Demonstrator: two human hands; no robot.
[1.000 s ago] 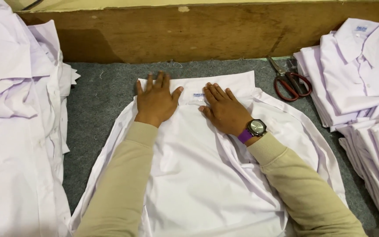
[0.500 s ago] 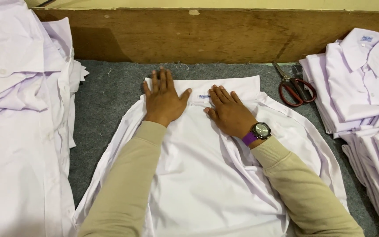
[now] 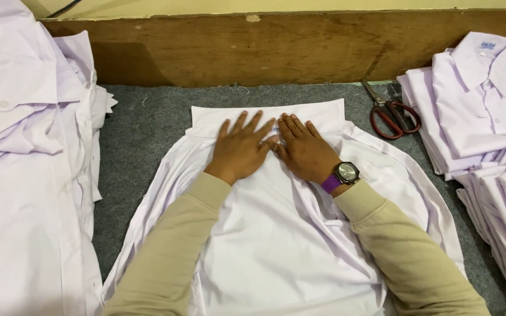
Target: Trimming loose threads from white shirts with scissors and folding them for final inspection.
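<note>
Shirt: white shirt (image 3: 288,246) lies spread on the grey felt mat (image 3: 147,117), collar toward the wooden board (image 3: 235,50).
Left: your left hand (image 3: 242,149) flat, fingers spread, pressing just below the collar; grips nothing.
Right: your right hand (image 3: 306,149) the same, thumb touching the left's.
Nearby: red-handled scissors (image 3: 390,114) beside folded shirt stack (image 3: 481,99).

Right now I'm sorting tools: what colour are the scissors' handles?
Red, on the scissors beside the folded shirts; head view.

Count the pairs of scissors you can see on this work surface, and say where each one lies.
1. The red-handled scissors lie on the grey mat at upper right, between the spread white shirt and the folded shirt stack. Others could be hidden under the shirt piles.
</note>
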